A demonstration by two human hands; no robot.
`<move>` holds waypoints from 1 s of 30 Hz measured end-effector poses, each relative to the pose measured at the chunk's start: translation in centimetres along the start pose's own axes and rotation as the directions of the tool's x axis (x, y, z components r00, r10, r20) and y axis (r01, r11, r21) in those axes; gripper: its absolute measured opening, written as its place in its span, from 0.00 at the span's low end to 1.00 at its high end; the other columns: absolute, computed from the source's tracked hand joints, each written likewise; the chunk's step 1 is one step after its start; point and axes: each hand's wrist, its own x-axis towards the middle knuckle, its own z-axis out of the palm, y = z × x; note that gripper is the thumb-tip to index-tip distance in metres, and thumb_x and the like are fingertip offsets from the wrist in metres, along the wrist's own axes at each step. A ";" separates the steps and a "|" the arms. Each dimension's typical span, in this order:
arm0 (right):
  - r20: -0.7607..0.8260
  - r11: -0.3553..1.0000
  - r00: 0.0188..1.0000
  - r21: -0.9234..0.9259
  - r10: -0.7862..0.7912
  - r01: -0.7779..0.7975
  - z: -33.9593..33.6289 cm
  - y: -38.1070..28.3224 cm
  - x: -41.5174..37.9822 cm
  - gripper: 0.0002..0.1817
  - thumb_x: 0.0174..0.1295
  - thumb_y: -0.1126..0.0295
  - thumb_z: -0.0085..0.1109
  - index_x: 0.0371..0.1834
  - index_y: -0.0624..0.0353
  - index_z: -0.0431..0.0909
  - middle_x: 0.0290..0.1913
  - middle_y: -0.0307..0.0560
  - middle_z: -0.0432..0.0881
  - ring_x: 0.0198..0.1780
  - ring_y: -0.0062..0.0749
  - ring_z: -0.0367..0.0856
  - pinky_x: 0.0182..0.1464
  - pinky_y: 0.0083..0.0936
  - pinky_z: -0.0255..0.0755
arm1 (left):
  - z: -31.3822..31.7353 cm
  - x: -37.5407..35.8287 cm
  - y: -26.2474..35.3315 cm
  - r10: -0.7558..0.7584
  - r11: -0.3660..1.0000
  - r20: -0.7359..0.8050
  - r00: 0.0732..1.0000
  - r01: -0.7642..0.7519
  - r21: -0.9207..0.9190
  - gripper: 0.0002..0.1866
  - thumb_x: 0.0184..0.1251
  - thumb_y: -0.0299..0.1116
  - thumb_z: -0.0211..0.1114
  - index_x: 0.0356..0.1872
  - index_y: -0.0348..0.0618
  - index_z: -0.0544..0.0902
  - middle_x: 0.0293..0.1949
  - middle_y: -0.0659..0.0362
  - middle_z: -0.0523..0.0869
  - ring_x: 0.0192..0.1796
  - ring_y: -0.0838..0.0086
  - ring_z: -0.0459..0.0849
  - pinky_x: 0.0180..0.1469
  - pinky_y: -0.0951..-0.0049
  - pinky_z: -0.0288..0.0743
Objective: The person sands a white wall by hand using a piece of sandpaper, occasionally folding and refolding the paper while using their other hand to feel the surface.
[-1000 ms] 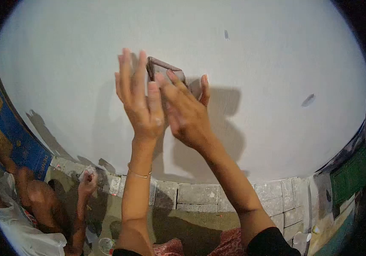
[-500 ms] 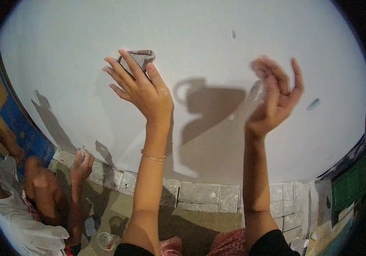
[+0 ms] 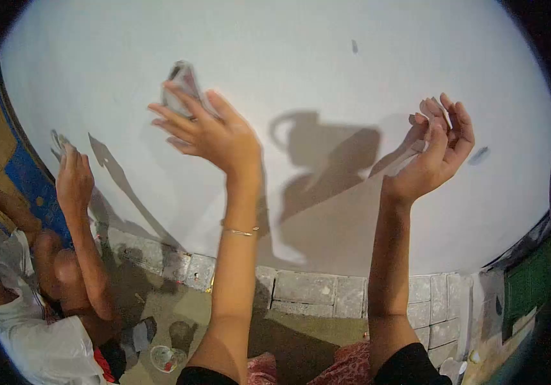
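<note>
My left hand (image 3: pixel 214 131), slightly blurred, is raised at the white wall (image 3: pixel 275 58). Its fingers lie over a small folded grey piece (image 3: pixel 185 80) that sticks out above them. A thin bracelet circles that wrist. Farther right, my right hand (image 3: pixel 436 144) is at the wall with bent fingers, closed around something pale that is mostly hidden by the fingers and palm. A small grey mark (image 3: pixel 480 155) shows on the wall beside it. Shadows of both arms fall on the wall between them.
At the left a seated person in a white shirt (image 3: pixel 44 343) reaches a hand (image 3: pixel 75 179) toward the wall. Grey blocks (image 3: pixel 304 289) line the wall's foot. A clear plastic cup (image 3: pixel 163 359) stands on the ground, and a green panel (image 3: pixel 531 289) is at the right.
My left hand has tilted leftward, and the grey piece has turned more upright. My right hand has shifted right. The other person's hand has risen up the wall and to the left.
</note>
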 end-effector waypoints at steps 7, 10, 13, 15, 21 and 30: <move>-0.014 0.992 0.994 -0.069 -0.107 0.106 1.2 2.2 -1.0 0.15 0.64 0.81 0.44 0.55 0.68 0.65 0.51 0.52 0.75 0.48 0.29 0.76 0.50 0.22 0.72 | -0.2 -8.4 3.7 0.585 0.808 0.318 0.746 -0.568 -0.154 0.29 0.71 0.54 0.45 0.73 0.68 0.56 0.76 0.49 0.44 0.76 0.45 0.37 0.67 0.31 0.24; 0.067 0.968 0.976 -0.129 -0.208 0.215 0.9 1.1 -1.1 0.14 0.63 0.81 0.46 0.53 0.69 0.66 0.50 0.52 0.75 0.48 0.29 0.76 0.53 0.23 0.72 | -2.1 -3.2 1.0 0.391 0.918 0.255 0.884 -0.396 -0.035 0.29 0.73 0.52 0.44 0.73 0.65 0.56 0.75 0.48 0.43 0.75 0.45 0.38 0.68 0.34 0.27; 0.114 0.974 0.974 -0.088 -0.198 0.209 0.0 0.7 -0.9 0.13 0.63 0.80 0.46 0.52 0.69 0.68 0.48 0.53 0.76 0.48 0.29 0.76 0.54 0.23 0.71 | -1.3 1.4 -3.6 0.037 0.997 0.011 0.999 -0.037 0.066 0.28 0.76 0.45 0.37 0.75 0.53 0.49 0.75 0.43 0.42 0.75 0.42 0.39 0.68 0.35 0.34; 0.084 0.984 0.986 -0.087 -0.147 0.154 0.2 0.1 -0.9 0.13 0.63 0.80 0.46 0.51 0.70 0.69 0.47 0.52 0.76 0.47 0.28 0.76 0.54 0.23 0.71 | -2.0 1.2 -2.4 -0.077 0.996 0.016 0.997 0.077 0.037 0.28 0.76 0.45 0.37 0.75 0.52 0.50 0.74 0.42 0.43 0.75 0.41 0.40 0.68 0.34 0.36; 0.030 0.999 0.999 -0.040 -0.027 0.028 1.1 -1.2 -0.9 0.12 0.64 0.79 0.46 0.50 0.69 0.69 0.45 0.51 0.76 0.44 0.25 0.75 0.49 0.23 0.72 | -2.1 -7.1 4.0 0.605 0.766 0.394 0.692 -0.640 -0.053 0.32 0.67 0.63 0.45 0.72 0.75 0.55 0.76 0.56 0.43 0.76 0.46 0.38 0.67 0.30 0.26; -0.045 0.990 0.990 0.050 0.135 -0.133 -1.5 -2.1 2.7 0.12 0.66 0.77 0.42 0.50 0.64 0.69 0.44 0.48 0.76 0.40 0.26 0.75 0.39 0.24 0.72 | -2.2 0.6 0.2 0.073 0.995 0.117 0.990 -0.080 0.057 0.33 0.73 0.49 0.44 0.75 0.52 0.48 0.75 0.42 0.41 0.74 0.40 0.37 0.68 0.33 0.32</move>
